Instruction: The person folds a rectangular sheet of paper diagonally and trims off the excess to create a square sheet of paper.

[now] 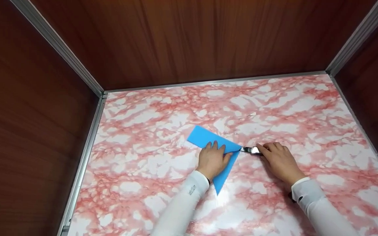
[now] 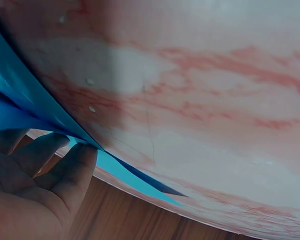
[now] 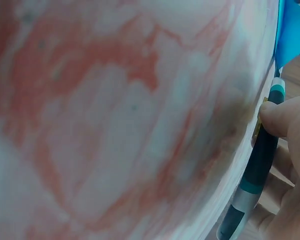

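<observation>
A blue sheet of paper, folded into a bent, angled shape, lies on the table with one strip toward the upper left and a pointed strip toward me. My left hand presses on its middle with fingers extended; the left wrist view shows fingertips against the paper's folded layers. In my right hand is a utility knife, black and silver, its tip at the paper's right corner. The right wrist view shows the thumb on the knife handle. Paper partly hides the blade.
The table has a red and white marbled top. Dark wood panels with metal edging enclose it at the back, left and right.
</observation>
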Demonstrator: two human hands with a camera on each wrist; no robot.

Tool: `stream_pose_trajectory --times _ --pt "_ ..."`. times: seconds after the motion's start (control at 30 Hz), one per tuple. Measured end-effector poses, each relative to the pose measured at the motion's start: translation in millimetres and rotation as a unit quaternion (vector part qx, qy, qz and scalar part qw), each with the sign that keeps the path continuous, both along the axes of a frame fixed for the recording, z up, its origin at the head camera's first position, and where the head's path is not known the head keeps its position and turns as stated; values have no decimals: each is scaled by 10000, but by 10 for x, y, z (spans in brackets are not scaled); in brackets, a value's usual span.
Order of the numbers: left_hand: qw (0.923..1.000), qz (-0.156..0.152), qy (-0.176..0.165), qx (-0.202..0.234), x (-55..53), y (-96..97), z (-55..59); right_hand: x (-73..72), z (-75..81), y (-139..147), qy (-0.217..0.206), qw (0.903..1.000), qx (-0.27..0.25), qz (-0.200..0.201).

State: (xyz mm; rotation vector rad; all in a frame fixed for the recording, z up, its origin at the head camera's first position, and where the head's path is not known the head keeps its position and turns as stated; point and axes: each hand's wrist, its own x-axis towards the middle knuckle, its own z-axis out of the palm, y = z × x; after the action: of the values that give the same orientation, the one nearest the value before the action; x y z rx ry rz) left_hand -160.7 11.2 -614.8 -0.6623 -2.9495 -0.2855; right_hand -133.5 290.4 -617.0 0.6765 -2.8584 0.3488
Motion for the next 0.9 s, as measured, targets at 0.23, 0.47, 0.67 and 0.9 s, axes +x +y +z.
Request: stream_pose_trajectory --times 0.23,0.47,0.67,0.9 --pt "9997 161 -110 -168 40 47 -11 23 -2 -3 -99 9999 18 43" --pt "9950 447 -148 -879 133 116 -110 21 -35 -1 157 9998 0 155" --pt "9909 577 -381 -1159 176 137 -124 38 -59 0 57 9999 -42 87" --pt "9918 582 -503 -1022 173 137 -100 52 -83 19 80 9999 -43 77"
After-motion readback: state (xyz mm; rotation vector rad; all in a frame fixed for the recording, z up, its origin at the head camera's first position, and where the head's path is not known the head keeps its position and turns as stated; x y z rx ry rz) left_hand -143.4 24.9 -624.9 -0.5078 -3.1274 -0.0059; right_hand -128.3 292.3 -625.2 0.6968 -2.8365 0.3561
